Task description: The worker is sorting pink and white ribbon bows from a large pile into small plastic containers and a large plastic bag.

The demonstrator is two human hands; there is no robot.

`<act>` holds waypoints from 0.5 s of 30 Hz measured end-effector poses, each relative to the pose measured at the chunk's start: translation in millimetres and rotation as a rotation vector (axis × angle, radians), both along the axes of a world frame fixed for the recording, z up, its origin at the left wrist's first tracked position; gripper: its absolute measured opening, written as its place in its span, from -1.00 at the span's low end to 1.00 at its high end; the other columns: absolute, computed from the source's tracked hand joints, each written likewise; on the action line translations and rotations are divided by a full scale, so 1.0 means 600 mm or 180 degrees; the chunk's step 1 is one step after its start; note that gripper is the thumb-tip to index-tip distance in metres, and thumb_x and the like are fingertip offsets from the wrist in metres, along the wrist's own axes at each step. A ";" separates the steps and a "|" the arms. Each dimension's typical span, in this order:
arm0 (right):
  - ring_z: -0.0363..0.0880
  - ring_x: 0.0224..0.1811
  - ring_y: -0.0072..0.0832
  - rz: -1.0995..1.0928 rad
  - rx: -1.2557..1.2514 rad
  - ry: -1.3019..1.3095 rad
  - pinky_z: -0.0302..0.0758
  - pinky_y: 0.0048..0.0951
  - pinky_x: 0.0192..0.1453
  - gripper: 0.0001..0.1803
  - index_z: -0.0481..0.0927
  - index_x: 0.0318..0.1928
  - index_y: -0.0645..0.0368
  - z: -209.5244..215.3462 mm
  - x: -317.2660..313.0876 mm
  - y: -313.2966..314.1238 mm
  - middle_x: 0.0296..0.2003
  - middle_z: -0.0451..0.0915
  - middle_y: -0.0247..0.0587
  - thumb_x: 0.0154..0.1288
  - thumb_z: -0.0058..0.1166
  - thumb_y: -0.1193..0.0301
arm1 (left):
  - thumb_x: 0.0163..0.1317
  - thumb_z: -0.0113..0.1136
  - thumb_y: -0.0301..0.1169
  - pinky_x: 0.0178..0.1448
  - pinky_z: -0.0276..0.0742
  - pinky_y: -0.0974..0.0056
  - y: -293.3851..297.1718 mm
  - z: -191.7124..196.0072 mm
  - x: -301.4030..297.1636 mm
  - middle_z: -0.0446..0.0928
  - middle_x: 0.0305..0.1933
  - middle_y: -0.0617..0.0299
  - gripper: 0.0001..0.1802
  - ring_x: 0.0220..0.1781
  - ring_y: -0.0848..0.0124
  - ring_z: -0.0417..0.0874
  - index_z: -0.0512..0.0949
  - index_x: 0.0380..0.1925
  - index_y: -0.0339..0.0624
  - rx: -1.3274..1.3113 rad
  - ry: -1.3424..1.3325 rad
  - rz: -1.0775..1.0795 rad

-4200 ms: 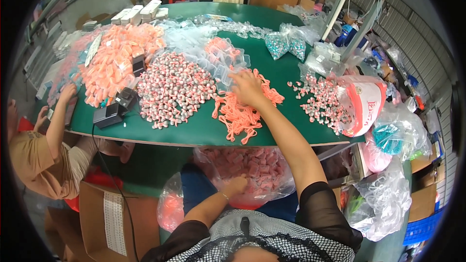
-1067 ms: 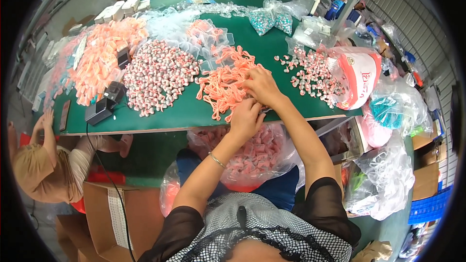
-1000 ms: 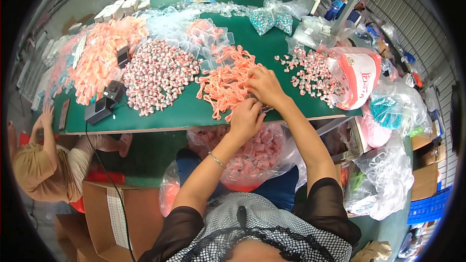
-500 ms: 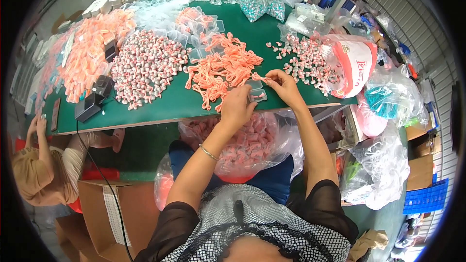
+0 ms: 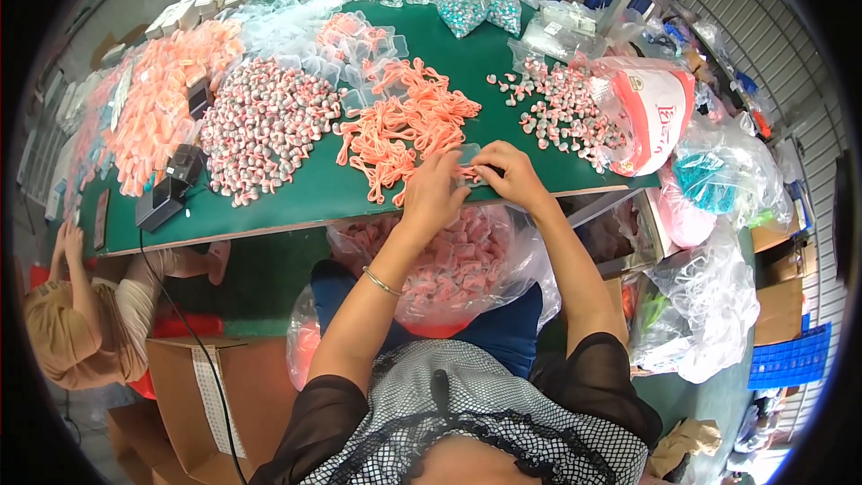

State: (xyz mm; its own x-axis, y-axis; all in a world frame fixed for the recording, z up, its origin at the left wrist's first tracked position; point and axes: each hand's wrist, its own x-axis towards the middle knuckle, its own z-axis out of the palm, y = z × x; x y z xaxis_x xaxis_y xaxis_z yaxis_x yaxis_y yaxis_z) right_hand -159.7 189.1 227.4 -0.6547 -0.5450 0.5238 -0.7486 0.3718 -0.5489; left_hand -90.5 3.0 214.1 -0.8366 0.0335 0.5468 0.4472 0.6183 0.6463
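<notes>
At the table's near edge, my left hand is closed around a small clear plastic box. My right hand meets it from the right, its fingertips pinching a coral cord at the box's opening. The fingers hide part of the box and most of that cord. Just beyond my left hand lies a pile of looped coral cords. Small pink-and-grey pieces form a large heap on the left and a smaller scatter on the right.
A red-and-white bag lies at the table's right end. Left are a black device with a cable and many peach packets. Below the edge, an open plastic bag holds filled pink boxes. Another person sits far left.
My right hand has drawn in toward the left, bringing the cord from beside the box to its opening. My left hand still holds the box.
</notes>
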 end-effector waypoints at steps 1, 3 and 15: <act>0.58 -0.26 -0.28 -0.0022 0.0119 0.0027 0.51 -0.34 -0.18 -0.84 0.68 -0.24 0.18 0.007 0.006 -0.002 -0.34 0.59 -0.20 0.13 0.21 0.51 | -0.10 0.45 -0.47 -0.07 0.56 0.15 0.000 0.002 0.003 0.49 -0.03 0.03 -0.35 -0.15 0.16 0.62 0.43 0.08 -0.16 0.0045 -0.0174 0.0016; 0.57 -0.24 -0.23 -0.0044 0.0243 0.0060 0.51 -0.32 -0.15 -0.85 0.67 -0.24 0.18 0.011 0.012 -0.003 -0.32 0.59 -0.19 0.13 0.21 0.50 | -0.09 0.44 -0.46 -0.07 0.56 0.15 -0.001 0.002 0.004 0.47 0.03 0.01 -0.42 -0.13 0.14 0.62 0.48 0.01 -0.19 0.0094 -0.0343 0.0032; 0.58 -0.22 -0.25 -0.0130 0.0466 0.0378 0.51 -0.33 -0.13 -0.90 0.66 -0.27 0.20 0.018 0.022 0.005 -0.30 0.59 -0.16 0.18 0.18 0.49 | -0.16 0.40 -0.49 -0.03 0.51 0.08 -0.001 0.001 -0.002 0.53 -0.13 0.07 -0.55 -0.07 0.06 0.57 0.53 -0.17 -0.24 0.0063 0.0137 -0.0157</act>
